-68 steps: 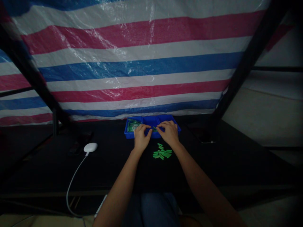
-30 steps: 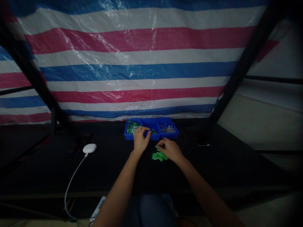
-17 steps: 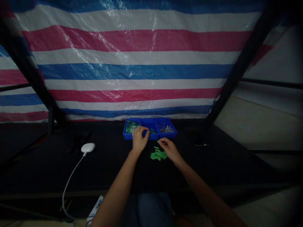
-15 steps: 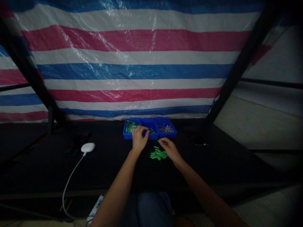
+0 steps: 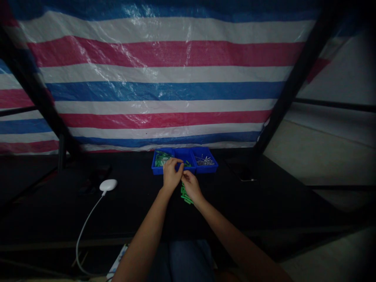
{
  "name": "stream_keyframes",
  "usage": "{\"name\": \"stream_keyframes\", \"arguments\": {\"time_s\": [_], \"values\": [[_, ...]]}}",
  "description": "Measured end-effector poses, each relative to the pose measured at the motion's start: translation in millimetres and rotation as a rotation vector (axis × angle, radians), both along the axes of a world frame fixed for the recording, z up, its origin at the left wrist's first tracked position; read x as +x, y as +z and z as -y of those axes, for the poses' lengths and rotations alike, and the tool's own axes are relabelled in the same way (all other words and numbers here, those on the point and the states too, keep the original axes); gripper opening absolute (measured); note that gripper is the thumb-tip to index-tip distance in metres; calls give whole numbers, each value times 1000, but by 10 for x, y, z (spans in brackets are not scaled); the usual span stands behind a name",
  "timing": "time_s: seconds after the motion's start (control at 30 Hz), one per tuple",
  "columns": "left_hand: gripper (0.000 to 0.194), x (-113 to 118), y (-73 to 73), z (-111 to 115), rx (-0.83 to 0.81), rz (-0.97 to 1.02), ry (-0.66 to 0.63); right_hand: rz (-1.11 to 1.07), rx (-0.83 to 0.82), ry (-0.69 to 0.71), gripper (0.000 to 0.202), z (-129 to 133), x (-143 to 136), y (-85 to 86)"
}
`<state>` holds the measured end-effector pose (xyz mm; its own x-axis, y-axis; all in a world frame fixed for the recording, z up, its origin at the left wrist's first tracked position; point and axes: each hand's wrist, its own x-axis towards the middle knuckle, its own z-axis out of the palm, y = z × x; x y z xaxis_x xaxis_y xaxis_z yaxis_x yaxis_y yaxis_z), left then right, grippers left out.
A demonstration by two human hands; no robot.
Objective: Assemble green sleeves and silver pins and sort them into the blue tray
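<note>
A blue tray (image 5: 205, 169) with three compartments stands on the black table. Its left compartment holds green packets (image 5: 161, 158), the middle one a few green pieces, the right one thin metal pins (image 5: 205, 161). My left hand (image 5: 172, 174) is at the tray's front edge, fingers curled and pinched on something I cannot make out. Close against it, fingertips nearly meeting, is my right hand (image 5: 191, 185), also pinched; what it holds is hidden. Loose green pieces (image 5: 187, 197) lie on the table, partly covered by my right hand.
A white rounded device (image 5: 108, 185) with a cable lies on the left. A dark flat object (image 5: 243, 172) lies right of the tray. Behind the black table (image 5: 264, 203) hangs a striped sheet (image 5: 164, 90) between black frame bars.
My right hand has moved left, over the loose green pieces, to meet my left hand. The green piece that showed at its fingertips is now hidden. My left hand has barely moved.
</note>
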<state>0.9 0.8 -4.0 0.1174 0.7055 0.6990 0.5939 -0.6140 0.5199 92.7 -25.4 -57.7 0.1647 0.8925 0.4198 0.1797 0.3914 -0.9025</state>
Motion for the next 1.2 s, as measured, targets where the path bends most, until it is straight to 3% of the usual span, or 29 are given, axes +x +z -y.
{"name": "stream_keyframes", "arguments": {"time_s": [0.17, 0.3, 0.53, 0.77, 1.03, 1.2], "values": [[12, -2, 6, -6, 14, 43, -20, 150, 154, -140, 20, 35, 98, 195], [14, -5, 5, -8, 23, 75, -36, 291, 181, -123, 21, 15, 230, 316], [17, -8, 12, -8, 35, 173, -17, 634, 67, -37, 16, 82, 412, 327], [19, -6, 18, -11, 23, 215, 8, 794, -14, -87, 18, 160, 595, 296], [19, -10, -7, -29, 26, 206, 1, 750, -33, -32, 15, 145, 575, 232], [19, -15, -16, -42, 33, 202, -6, 546, -12, 70, 11, 115, 571, 322]]}}
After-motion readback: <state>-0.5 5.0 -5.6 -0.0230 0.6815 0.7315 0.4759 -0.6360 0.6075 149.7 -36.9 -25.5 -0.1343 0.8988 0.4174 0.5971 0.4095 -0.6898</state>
